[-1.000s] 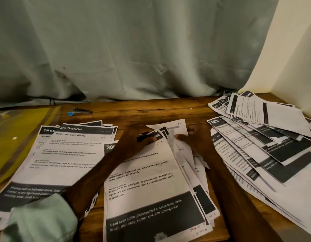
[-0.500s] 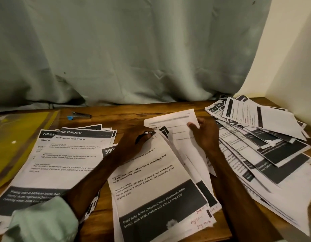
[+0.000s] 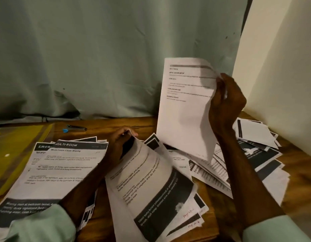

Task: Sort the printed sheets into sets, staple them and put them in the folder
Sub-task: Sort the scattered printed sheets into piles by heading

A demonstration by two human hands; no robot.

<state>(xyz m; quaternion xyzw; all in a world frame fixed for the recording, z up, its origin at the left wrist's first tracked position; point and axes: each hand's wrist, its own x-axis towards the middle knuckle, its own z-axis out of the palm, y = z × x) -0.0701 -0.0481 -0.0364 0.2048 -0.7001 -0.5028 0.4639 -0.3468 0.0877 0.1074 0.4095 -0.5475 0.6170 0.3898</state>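
My right hand (image 3: 226, 102) pinches the right edge of a single printed sheet (image 3: 184, 109) and holds it upright above the table. My left hand (image 3: 121, 145) grips the top edge of the middle stack of sheets (image 3: 151, 187), lifting the top pages so they curl. A sorted pile headed "Multi-room" (image 3: 63, 165) lies at the left under my left forearm. A loose spread of sheets (image 3: 252, 154) lies at the right. The yellow folder (image 3: 16, 147) lies at the far left. A small stapler with a blue end (image 3: 75, 128) lies at the back of the table.
The wooden table (image 3: 301, 172) ends against a grey-green curtain (image 3: 116, 58) at the back and a cream wall (image 3: 282, 67) at the right. Sheets cover most of the tabletop.
My right hand has lifted one sheet off the middle stack, up and to the right, until it stands upright. My left hand has raised the top edge of the middle stack.
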